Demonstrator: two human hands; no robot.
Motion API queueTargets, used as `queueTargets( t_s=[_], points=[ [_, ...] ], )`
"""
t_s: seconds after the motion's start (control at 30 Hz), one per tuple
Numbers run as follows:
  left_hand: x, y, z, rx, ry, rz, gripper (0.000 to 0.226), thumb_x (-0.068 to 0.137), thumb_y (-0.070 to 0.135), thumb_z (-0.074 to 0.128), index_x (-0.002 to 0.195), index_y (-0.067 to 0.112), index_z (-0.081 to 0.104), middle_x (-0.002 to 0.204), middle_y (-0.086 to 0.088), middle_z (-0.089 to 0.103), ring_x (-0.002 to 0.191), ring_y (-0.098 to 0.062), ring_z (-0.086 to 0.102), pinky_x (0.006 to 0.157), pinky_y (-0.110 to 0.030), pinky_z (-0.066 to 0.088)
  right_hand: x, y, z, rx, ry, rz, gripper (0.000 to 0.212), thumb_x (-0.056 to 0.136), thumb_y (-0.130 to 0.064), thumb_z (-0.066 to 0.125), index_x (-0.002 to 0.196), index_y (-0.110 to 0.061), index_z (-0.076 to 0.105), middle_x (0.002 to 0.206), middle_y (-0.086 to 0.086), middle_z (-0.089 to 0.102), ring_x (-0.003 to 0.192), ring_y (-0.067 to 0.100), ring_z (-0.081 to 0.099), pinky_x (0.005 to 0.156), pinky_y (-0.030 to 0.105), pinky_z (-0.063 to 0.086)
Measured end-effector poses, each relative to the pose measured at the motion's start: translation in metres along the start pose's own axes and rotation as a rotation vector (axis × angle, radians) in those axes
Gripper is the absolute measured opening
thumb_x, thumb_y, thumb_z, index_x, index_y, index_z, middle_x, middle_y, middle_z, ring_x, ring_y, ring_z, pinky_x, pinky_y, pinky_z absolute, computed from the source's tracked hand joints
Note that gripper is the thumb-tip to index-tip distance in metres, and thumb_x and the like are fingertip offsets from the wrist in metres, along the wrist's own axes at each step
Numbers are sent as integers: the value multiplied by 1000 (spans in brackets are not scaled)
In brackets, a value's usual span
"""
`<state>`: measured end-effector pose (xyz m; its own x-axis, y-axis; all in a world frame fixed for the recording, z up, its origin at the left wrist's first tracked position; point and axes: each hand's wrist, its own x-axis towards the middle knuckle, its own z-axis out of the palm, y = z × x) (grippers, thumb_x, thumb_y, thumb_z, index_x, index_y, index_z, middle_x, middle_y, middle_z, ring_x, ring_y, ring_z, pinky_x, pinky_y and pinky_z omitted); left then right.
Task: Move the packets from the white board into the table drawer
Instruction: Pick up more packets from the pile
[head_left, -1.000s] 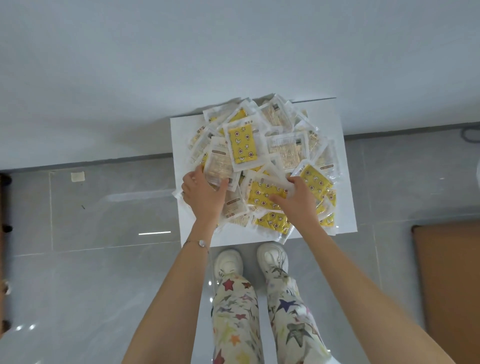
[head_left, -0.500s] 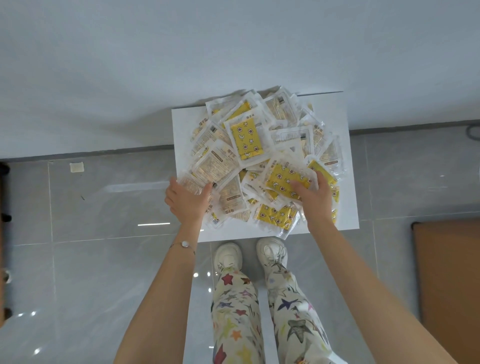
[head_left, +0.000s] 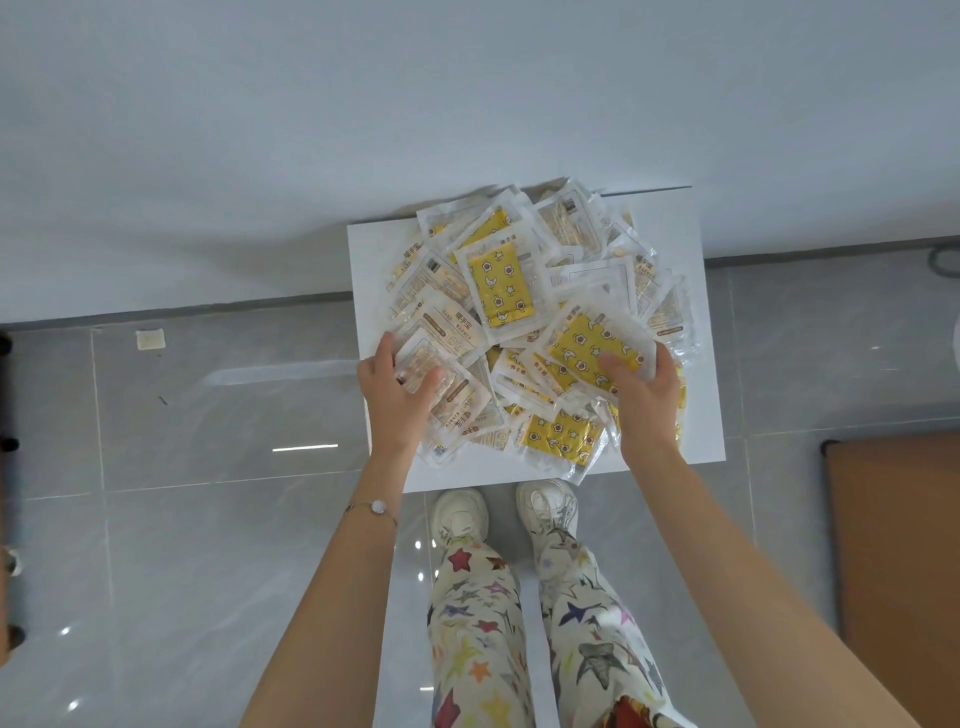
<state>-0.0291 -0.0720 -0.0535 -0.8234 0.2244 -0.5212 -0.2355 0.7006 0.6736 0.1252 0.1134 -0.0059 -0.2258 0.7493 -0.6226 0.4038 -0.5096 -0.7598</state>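
A heap of several clear and yellow patterned packets (head_left: 501, 291) lies on a white board (head_left: 696, 322) on the floor against the wall. My left hand (head_left: 395, 400) grips a bunch of clear packets (head_left: 441, 374) at the heap's near left side, thumb on top. At the near right side my right hand (head_left: 641, 395) grips a yellow packet (head_left: 587, 343) with others bunched under it. No drawer is in view.
Grey glossy floor tiles surround the board. My two feet in white shoes (head_left: 460, 519) stand just in front of the board's near edge. A brown panel (head_left: 893, 561) lies at the right. A white wall (head_left: 415, 104) runs behind the board.
Both hands have spread apart to the heap's left and right sides and closed on bunches of packets. The yellow packet under my right hand has lifted and tilted.
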Motion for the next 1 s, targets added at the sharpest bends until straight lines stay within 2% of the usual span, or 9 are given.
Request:
queueTargets(
  t_s=[0.07, 0.2, 0.3, 0.37, 0.47, 0.53, 0.63, 0.8, 1.0],
  points=[
    [1, 3, 1, 18, -37, 8, 76, 85, 23, 73, 148, 21, 30, 126, -3, 30, 112, -12, 43, 91, -20, 42, 2, 3, 0, -8, 2, 5, 41, 86, -13, 68, 125, -18, 55, 117, 3, 65, 106, 20, 65, 85, 36, 57],
    [3, 0, -3, 86, 4, 62, 58, 79, 22, 78, 128, 13, 48, 124, -7, 33, 114, -17, 38, 79, 2, 34, 3, 5, 2, -4, 8, 21, 46, 87, -18, 68, 129, -21, 51, 122, 2, 63, 108, 22, 64, 89, 45, 56],
    [2, -5, -5, 227, 61, 109, 51, 75, 31, 80, 114, 9, 55, 124, -10, 43, 118, -27, 37, 90, -18, 30, 0, 4, 3, 4, 16, 39, 45, 90, -18, 65, 131, -23, 47, 124, 2, 61, 106, 21, 65, 83, 43, 58],
    [3, -8, -6, 260, 71, 107, 51, 74, 36, 80, 107, 7, 54, 114, -9, 53, 112, -28, 42, 89, -27, 31, -3, 3, 3, -21, 5, 20, 43, 92, -18, 63, 131, -23, 47, 123, 1, 61, 104, 20, 67, 78, 42, 60],
    [-6, 0, -12, 97, 16, 57, 46, 76, 40, 75, 103, 15, 48, 100, -2, 60, 99, -25, 57, 83, -43, 50, -8, -1, -1, -62, 0, 7, 41, 92, -19, 63, 129, -20, 47, 118, 0, 62, 98, 16, 67, 65, 29, 60],
    [-17, 9, -18, -44, -20, -4, 40, 81, 30, 74, 105, 19, 44, 99, 2, 60, 93, -22, 64, 79, -41, 56, -12, -7, -4, -105, 13, 14, 40, 91, -20, 64, 128, -18, 47, 110, -4, 61, 93, 11, 65, 57, 18, 55],
    [-28, 20, -28, -175, -39, -93, 38, 85, 20, 71, 114, 18, 47, 109, -1, 62, 100, -21, 64, 85, -37, 56, -18, -17, -9, -67, -2, 97, 34, 91, -16, 64, 119, -23, 46, 101, -8, 59, 89, 12, 66, 56, 23, 56],
    [-52, 37, -48, -298, -63, -159, 25, 88, 15, 69, 110, 16, 57, 109, -4, 65, 103, -22, 65, 88, -38, 54, -41, -39, -22, -7, -25, 141, 40, 89, -10, 65, 124, -17, 48, 105, -2, 60, 86, 15, 69, 55, 25, 57],
    [-101, 61, -87, -456, -14, -209, 34, 87, 19, 70, 119, 16, 59, 112, -4, 69, 99, -19, 69, 86, -43, 57, -85, -74, -31, -160, -182, 17, 47, 87, -11, 66, 128, -17, 46, 115, 2, 58, 93, 15, 66, 56, 23, 55]
  ],
)
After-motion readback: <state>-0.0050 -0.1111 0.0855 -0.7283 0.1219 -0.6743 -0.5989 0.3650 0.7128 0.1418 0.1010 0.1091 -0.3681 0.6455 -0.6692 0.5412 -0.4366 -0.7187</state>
